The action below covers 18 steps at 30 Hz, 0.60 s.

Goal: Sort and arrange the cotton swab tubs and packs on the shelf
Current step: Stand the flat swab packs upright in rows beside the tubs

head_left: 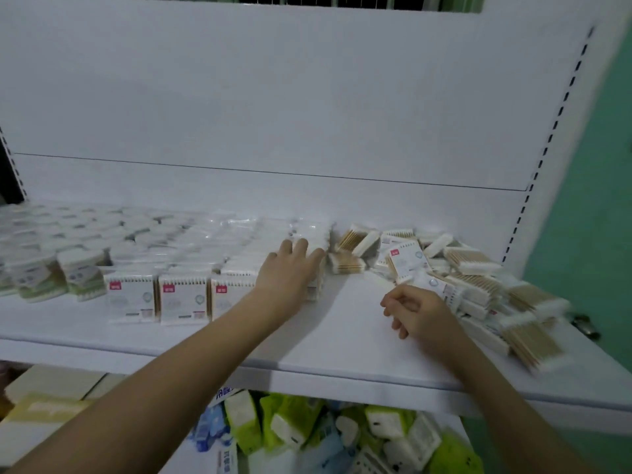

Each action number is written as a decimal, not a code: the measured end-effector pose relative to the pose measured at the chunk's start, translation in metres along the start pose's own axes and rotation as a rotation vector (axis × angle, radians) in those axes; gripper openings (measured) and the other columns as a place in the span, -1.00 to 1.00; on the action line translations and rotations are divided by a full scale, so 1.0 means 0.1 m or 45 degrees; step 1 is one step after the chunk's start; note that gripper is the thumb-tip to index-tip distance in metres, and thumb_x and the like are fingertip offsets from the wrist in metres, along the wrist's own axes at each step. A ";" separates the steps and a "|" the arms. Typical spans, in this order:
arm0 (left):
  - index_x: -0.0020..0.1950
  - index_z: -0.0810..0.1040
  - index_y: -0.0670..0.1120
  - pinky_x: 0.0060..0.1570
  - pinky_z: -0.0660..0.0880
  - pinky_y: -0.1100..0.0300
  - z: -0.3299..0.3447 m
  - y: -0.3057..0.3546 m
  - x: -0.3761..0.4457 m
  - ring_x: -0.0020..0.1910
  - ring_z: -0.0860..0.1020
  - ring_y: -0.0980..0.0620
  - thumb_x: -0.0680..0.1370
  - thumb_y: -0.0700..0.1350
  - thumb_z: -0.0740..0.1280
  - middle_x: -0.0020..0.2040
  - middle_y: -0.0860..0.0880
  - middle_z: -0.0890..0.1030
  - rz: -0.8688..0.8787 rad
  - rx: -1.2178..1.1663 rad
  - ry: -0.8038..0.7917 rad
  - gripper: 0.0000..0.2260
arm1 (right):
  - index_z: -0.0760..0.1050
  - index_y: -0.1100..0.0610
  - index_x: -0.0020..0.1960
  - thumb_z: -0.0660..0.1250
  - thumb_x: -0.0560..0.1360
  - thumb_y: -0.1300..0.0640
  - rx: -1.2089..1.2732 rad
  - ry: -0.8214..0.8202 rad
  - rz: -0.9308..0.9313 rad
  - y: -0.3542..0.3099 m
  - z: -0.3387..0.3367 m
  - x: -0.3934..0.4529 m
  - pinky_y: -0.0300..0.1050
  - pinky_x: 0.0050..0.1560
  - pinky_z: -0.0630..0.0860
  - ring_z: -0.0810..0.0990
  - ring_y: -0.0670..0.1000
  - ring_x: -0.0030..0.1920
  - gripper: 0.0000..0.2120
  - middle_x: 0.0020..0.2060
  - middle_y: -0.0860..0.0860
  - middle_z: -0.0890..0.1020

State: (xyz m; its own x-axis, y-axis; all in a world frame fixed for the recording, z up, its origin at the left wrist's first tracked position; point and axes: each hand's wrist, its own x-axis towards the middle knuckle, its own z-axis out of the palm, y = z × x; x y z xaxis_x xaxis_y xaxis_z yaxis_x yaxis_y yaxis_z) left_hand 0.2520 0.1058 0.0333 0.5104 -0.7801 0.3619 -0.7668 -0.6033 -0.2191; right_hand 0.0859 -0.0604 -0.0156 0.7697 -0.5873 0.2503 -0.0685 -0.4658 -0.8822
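Standing packs: a tidy row of cotton swab packs (184,297) stands upright near the front of the white shelf (342,336), red labels facing out, with more rows of packs behind them reaching toward the back panel.
Left hand: the left hand (290,268) lies flat on the right end of those rows, fingers straight and close together, palm down, pressing on the tops of the last packs; it grips nothing.
Left fingertips: they reach the farthest packs of the right-hand column, just beside the bare gap that parts the rows from the heap.
Right hand: the right hand (417,313) hovers over bare shelf just left of the heap, fingers curled inward; whether they pinch anything cannot be told, as the frame is blurred there.
Loose heap: a jumbled pile of swab packs (478,285) lies at the right end of the shelf, flat and tilted every way, wooden sticks showing, touching or nearly touching the right hand's knuckles.
Tubs: round clear swab tubs (51,254) crowd the left end of the shelf, well apart from both hands.
Lower shelf: green, white and blue packets (307,432) lie heaped below.
Wall: green wall (598,200) at right.
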 end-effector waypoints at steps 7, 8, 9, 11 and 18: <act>0.40 0.25 -0.09 0.26 0.28 -0.02 0.09 0.08 0.03 0.34 0.36 -0.15 0.50 -0.23 0.34 0.32 -0.10 0.39 -0.085 0.132 0.045 -0.50 | 0.59 0.23 -0.17 0.27 0.58 0.33 -0.100 0.003 -0.008 -0.03 0.00 0.02 -0.22 -0.43 0.46 0.52 -0.04 -0.45 -0.81 -0.31 0.16 0.63; 0.38 0.26 -0.10 0.26 0.27 -0.02 0.09 0.09 0.03 0.33 0.37 -0.15 0.50 -0.24 0.33 0.31 -0.11 0.40 -0.079 0.135 0.042 -0.52 | 0.59 0.22 -0.17 0.27 0.58 0.33 -0.110 -0.004 -0.012 -0.02 0.00 0.02 -0.22 -0.43 0.46 0.53 -0.04 -0.45 -0.80 -0.30 0.16 0.63; 0.37 0.26 -0.11 0.26 0.27 -0.02 0.09 0.11 0.02 0.31 0.39 -0.16 0.50 -0.25 0.32 0.29 -0.11 0.41 -0.071 0.142 0.047 -0.54 | 0.60 0.22 -0.17 0.27 0.58 0.32 -0.121 -0.005 -0.015 -0.02 0.00 0.02 -0.22 -0.43 0.46 0.53 -0.04 -0.45 -0.80 -0.30 0.15 0.64; 0.34 0.28 -0.13 0.26 0.28 -0.02 0.10 0.13 0.01 0.29 0.41 -0.16 0.51 -0.26 0.30 0.26 -0.12 0.43 -0.062 0.155 0.071 -0.58 | 0.60 0.22 -0.16 0.27 0.58 0.31 -0.144 -0.004 -0.014 -0.02 0.00 0.02 -0.22 -0.42 0.47 0.53 -0.05 -0.43 -0.81 -0.30 0.13 0.64; 0.46 0.19 -0.09 0.37 0.20 -0.08 0.08 0.28 -0.01 0.36 0.34 -0.16 0.49 -0.14 0.34 0.34 -0.11 0.39 -0.085 0.195 0.113 -0.42 | 0.62 0.17 -0.16 0.32 0.57 0.26 -0.142 -0.034 -0.054 -0.02 -0.01 -0.04 -0.20 -0.37 0.51 0.52 -0.06 -0.39 -0.84 -0.30 0.11 0.65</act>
State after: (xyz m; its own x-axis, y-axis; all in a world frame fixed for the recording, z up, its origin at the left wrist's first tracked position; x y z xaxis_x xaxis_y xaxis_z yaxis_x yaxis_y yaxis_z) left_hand 0.2331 0.0885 0.0200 0.5168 -0.7237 0.4574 -0.6605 -0.6769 -0.3247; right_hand 0.0820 -0.0578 -0.0149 0.7897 -0.5485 0.2747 -0.1046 -0.5617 -0.8207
